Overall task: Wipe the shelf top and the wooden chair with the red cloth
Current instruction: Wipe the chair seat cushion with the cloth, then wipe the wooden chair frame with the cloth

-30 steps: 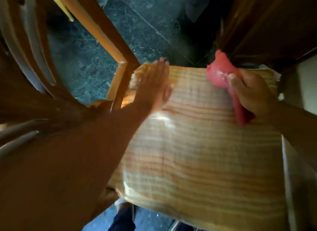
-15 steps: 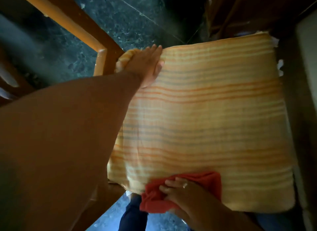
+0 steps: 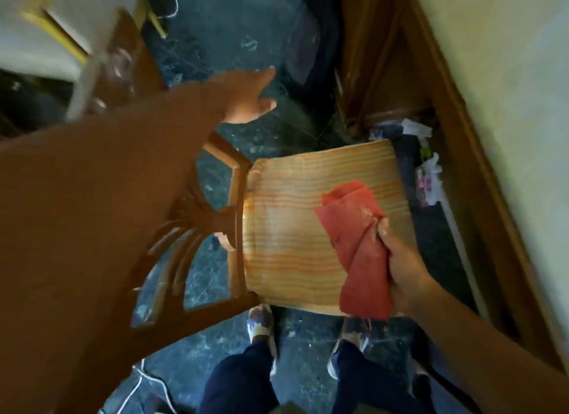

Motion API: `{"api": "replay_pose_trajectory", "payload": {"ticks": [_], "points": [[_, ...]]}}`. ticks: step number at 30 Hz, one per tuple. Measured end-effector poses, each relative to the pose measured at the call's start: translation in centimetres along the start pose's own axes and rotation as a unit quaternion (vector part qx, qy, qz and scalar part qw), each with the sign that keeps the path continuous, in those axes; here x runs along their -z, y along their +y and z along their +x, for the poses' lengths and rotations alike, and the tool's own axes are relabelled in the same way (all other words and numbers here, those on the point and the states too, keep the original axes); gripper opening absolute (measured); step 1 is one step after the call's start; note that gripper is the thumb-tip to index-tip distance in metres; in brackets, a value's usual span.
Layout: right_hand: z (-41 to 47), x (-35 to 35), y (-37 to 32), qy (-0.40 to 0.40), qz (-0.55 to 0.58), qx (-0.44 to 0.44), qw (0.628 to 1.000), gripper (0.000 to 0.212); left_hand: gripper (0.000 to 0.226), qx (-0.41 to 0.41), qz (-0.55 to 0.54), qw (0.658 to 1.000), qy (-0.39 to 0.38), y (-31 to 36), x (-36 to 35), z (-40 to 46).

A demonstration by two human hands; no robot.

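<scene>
From the head view, your right hand (image 3: 403, 272) is closed around one end of the red cloth (image 3: 357, 247), fingers bunched on the fabric near the front right corner of the seat. The cloth trails away from that hand up and to your left, its long axis running diagonally across the striped cushion (image 3: 308, 229), with the free end lying on the cushion toward the middle. So the cloth is already over the wooden chair (image 3: 215, 219), and the seat lies just left and ahead of the hand that holds it.

Your left hand (image 3: 249, 102) is spread and empty, fingers extended, raised above the dark floor (image 3: 215, 44) beyond the far corner of the chair. It is touching nothing, and it sits well apart from the cloth.

The chair's bare wood, the backrest and its curved slats, lies to your left of the cushion, under your left forearm. That is the relation to weigh: the cloth hand is on the opposite side of the seat from the wood, so a wipe of the frame would mean carrying the cloth leftward across the cushion. The left hand is nearer the backrest and looks better placed to steady it. No shelf top is clearly visible here.
</scene>
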State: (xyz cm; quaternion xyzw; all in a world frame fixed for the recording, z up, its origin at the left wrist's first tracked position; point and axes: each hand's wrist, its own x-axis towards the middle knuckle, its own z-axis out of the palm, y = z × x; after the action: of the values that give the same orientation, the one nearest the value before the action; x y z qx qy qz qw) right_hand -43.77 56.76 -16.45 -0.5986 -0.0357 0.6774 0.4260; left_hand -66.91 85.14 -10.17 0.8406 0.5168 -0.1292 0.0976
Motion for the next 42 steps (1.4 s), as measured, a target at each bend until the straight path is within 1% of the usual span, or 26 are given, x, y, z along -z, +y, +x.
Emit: {"api": "replay_pose_trajectory", "payload": {"ticks": [2, 3, 5, 6, 8, 10, 12, 13, 15, 17, 19, 20, 22, 23, 24, 26, 28, 29, 31, 32, 33, 34, 35, 38, 41, 42], "points": [[-2.6, -1.9, -1.6, -0.044, 0.024, 0.007, 0.999, 0.05, 0.067, -0.039, -0.008, 0.997, 0.071, -1.3, 5.2, -4.1], [-3.8, -3.3, -2.1, -0.071, 0.04, 0.016, 0.997, 0.052, 0.065, -0.053, 0.005, 0.994, 0.099, -2.5, 7.2, -6.1], [-5.5, -6.1, -2.2, -0.108, 0.056, 0.035, 0.992, 0.051, 0.063, -0.06, 0.073, 0.988, 0.12, -5.6, 9.1, -9.2], [-6.1, -7.7, -1.8, -0.121, 0.058, 0.039, 0.99, 0.049, 0.062, -0.061, 0.119, 0.985, 0.113, -7.2, 9.5, -10.6], [-6.5, -11.1, 0.3, -0.138, 0.067, 0.013, 0.988, 0.045, 0.064, -0.076, 0.195, 0.975, 0.07, -10.3, 9.2, -12.4], [-6.7, -14.4, 2.8, -0.16, 0.07, -0.03, 0.984, 0.05, 0.067, -0.092, 0.223, 0.97, 0.038, -12.7, 8.0, -12.9], [-6.8, -17.8, 5.6, -0.152, 0.077, -0.047, 0.984, 0.064, 0.064, -0.109, 0.19, 0.975, 0.042, -14.5, 6.6, -12.8], [-6.8, -19.4, 7.0, -0.145, 0.081, -0.037, 0.985, 0.066, 0.062, -0.126, 0.165, 0.977, 0.056, -15.1, 6.0, -12.6], [-7.2, -22.3, 9.1, -0.14, 0.071, 0.007, 0.988, 0.058, 0.062, -0.172, 0.133, 0.972, 0.087, -15.5, 5.3, -12.2], [-7.9, -25.1, 10.3, -0.148, 0.044, 0.049, 0.987, 0.05, 0.064, -0.224, 0.102, 0.965, 0.091, -15.8, 5.2, -11.7], [-8.7, -26.7, 11.3, -0.178, -0.017, 0.095, 0.979, 0.039, 0.064, -0.232, 0.051, 0.968, 0.085, -15.8, 5.0, -11.7], [-9.3, -27.3, 11.5, -0.192, -0.053, 0.111, 0.974, 0.038, 0.063, -0.23, 0.027, 0.969, 0.085, -15.8, 5.0, -11.6], [-9.6, -28.7, 11.2, -0.215, -0.111, 0.129, 0.962, 0.053, 0.063, -0.228, -0.002, 0.969, 0.091, -15.8, 5.0, -11.6], [-9.1, -29.6, 10.7, -0.217, -0.144, 0.144, 0.955, 0.063, 0.062, -0.228, -0.01, 0.969, 0.094, -15.8, 4.9, -11.5], [-8.2, -30.6, 9.7, -0.201, -0.176, 0.166, 0.949, 0.071, 0.061, -0.226, -0.014, 0.969, 0.097, -15.8, 4.8, -11.4], [-5.8, -32.8, 7.1, -0.169, -0.238, 0.216, 0.932, 0.073, 0.058, -0.223, -0.015, 0.969, 0.103, -15.8, 4.7, -11.1], [-3.8, -34.4, 5.1, -0.166, -0.279, 0.269, 0.907, 0.07, 0.057, -0.222, -0.007, 0.969, 0.104, -15.8, 4.6, -10.9], [-3.4, -34.4, 5.1, -0.166, -0.287, 0.282, 0.9, 0.071, 0.057, -0.222, -0.004, 0.97, 0.102, -15.8, 4.5, -10.8], [-4.2, -32.9, 7.4, -0.183, -0.297, 0.294, 0.89, 0.076, 0.057, -0.219, -0.006, 0.971, 0.1, -16.0, 4.5, -10.8], [-5.6, -31.6, 9.1, -0.214, -0.299, 0.314, 0.875, 0.076, 0.057, -0.219, -0.011, 0.971, 0.099, -16.0, 4.5, -10.8], [-7.4, -30.0, 10.8, -0.25, -0.31, 0.341, 0.852, 0.074, 0.057, -0.22, -0.015, 0.97, 0.099, -15.9, 4.5, -10.9], [-8.9, -28.3, 12.4, -0.279, -0.335, 0.363, 0.823, 0.072, 0.056, -0.218, -0.015, 0.971, 0.098, -15.9, 4.5, -10.9], [-10.4, -26.7, 13.7, -0.289, -0.378, 0.372, 0.797, 0.069, 0.056, -0.215, -0.014, 0.972, 0.098, -15.9, 4.5, -11.0], [-11.4, -24.9, 13.4, -0.236, -0.51, 0.413, 0.717, 0.06, 0.055, -0.205, -0.002, 0.974, 0.098, -15.7, 4.7, -11.3], [-9.3, -29.5, 9.5, -0.153, -0.595, 0.493, 0.616, 0.053, 0.055, -0.202, 0.01, 0.975, 0.094, -15.5, 4.8, -11.6], [-8.5, -31.6, 7.9, -0.128, -0.608, 0.501, 0.602, 0.05, 0.054, -0.202, 0.016, 0.975, 0.092, -15.5, 4.8, -11.7]]}}
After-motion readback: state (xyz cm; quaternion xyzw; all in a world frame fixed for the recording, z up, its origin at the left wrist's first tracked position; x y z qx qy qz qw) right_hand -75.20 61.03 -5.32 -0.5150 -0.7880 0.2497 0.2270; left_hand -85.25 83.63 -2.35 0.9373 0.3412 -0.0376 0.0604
